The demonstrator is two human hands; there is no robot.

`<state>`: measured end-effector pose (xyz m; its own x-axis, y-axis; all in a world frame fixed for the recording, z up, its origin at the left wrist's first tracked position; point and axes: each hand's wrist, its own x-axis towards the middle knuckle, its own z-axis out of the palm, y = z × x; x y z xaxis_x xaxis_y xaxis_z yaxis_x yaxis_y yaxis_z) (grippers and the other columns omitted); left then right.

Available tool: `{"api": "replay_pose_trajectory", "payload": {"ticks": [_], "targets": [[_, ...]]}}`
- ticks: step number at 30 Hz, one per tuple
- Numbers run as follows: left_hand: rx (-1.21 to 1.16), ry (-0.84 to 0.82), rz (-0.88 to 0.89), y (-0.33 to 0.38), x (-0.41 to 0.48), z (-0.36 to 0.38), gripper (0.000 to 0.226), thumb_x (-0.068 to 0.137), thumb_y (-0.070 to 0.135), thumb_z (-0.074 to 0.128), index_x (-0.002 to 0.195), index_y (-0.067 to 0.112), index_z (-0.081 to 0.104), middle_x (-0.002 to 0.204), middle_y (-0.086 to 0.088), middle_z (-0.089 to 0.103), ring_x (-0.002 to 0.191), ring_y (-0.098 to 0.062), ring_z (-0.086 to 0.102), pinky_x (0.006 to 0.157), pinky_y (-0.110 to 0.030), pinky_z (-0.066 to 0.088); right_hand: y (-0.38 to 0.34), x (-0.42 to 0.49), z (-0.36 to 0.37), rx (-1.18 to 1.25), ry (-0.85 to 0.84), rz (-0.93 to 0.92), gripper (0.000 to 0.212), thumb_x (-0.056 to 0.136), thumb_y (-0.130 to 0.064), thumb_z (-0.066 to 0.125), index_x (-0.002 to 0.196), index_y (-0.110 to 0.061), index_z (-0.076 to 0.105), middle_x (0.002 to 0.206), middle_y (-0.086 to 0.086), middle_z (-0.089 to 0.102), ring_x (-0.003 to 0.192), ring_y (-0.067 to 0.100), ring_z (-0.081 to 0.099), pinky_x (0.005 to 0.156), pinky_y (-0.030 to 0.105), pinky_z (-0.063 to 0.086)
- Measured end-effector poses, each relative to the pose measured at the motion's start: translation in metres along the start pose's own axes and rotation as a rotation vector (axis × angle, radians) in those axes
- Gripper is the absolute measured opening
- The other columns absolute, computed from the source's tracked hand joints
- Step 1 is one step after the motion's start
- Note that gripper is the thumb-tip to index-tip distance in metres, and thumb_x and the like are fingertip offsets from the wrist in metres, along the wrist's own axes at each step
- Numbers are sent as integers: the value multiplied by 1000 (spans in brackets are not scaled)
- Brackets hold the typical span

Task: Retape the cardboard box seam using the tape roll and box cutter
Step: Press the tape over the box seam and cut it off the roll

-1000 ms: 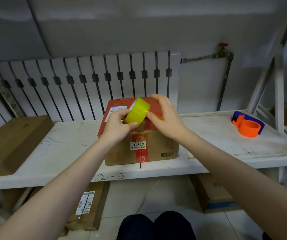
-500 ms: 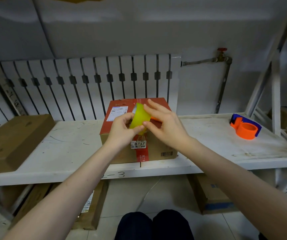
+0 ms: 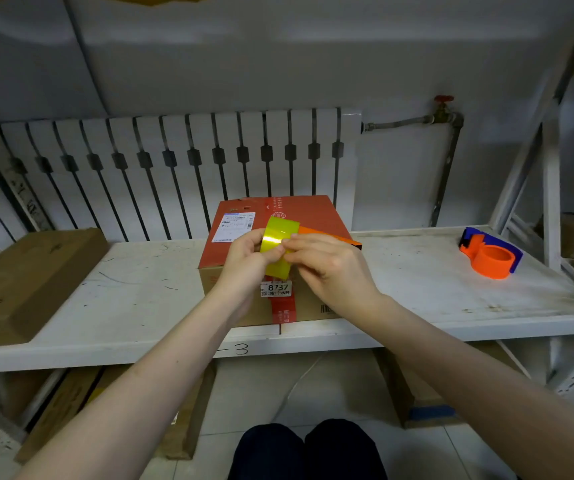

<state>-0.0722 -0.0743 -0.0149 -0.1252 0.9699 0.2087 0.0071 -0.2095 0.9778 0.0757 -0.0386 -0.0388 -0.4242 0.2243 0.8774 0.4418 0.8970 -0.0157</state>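
A cardboard box [image 3: 306, 216] with a red top and a red tape strip down its front stands mid-shelf. In front of it I hold a yellow tape roll [image 3: 278, 247] upright. My left hand [image 3: 247, 258] grips the roll from the left. My right hand [image 3: 327, 268] touches the roll's rim with its fingertips, pinching at the tape surface. An orange object [image 3: 330, 234], maybe the box cutter, lies on the box top behind my right hand, mostly hidden.
The white shelf [image 3: 140, 306] also carries a flat brown box [image 3: 25, 282] at the left and an orange-and-blue tape dispenser [image 3: 491, 254] at the right. A radiator stands behind. More boxes sit under the shelf.
Both hands and the roll have dropped slightly in front of the box. My right fingers have moved from the roll's side onto its rim.
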Motion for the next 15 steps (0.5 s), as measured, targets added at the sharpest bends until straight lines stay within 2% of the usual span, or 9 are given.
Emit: {"api": "replay_pose_trajectory", "payload": {"ticks": [2,3,6,8,9,10,12,15], "targets": [[0,-3,-9,-1,1,1,24,88,-2,52,106,7,65,100,-11,67,95,-23,59,81,-30,48,-1,-2,-2,56,28,80,19,80,-4,58,90,-9,73,96,6,74,94,22,68,79,37,57],[-3,-9,-9,-1,1,2,24,87,-2,51,102,10,66,98,-9,67,94,-22,59,81,-32,47,-4,0,-4,95,39,187,19,82,-6,57,94,-12,70,96,4,72,92,20,66,76,37,56],[-6,-20,9,0,0,5,24,83,2,51,89,19,67,90,-3,68,89,-20,59,81,-35,45,-8,8,-6,259,53,724,13,89,-26,55,102,-22,56,102,-3,62,89,10,61,72,32,53],[53,-25,35,2,-2,8,22,84,0,49,84,17,64,87,-1,65,88,-17,57,83,-34,43,-6,19,-7,548,-38,1066,29,92,-42,50,106,-17,59,101,-1,65,91,13,63,75,30,52],[88,-29,49,3,-3,9,21,85,-1,48,83,14,62,85,0,63,87,-15,55,82,-34,43,-4,23,-8,688,-72,1162,35,94,-44,47,106,-15,63,97,0,67,90,15,64,73,28,51],[112,-35,61,3,-3,11,19,84,-2,48,82,12,61,84,-1,61,85,-15,54,82,-34,43,-3,26,-9,767,-82,1191,35,95,-41,47,103,-12,66,92,1,68,87,15,64,69,26,50],[125,-21,61,5,-5,14,19,83,-2,48,84,10,62,85,-3,62,87,-18,55,86,-39,45,-3,29,-10,806,-86,1135,28,95,-33,50,96,-11,68,85,-1,68,82,13,60,63,22,45],[59,47,9,8,-4,16,25,88,5,45,79,17,65,84,-1,65,90,-22,57,92,-44,45,-5,29,-11,840,-96,1056,22,95,-26,51,85,-15,68,81,-1,67,75,11,58,57,18,42]]}}
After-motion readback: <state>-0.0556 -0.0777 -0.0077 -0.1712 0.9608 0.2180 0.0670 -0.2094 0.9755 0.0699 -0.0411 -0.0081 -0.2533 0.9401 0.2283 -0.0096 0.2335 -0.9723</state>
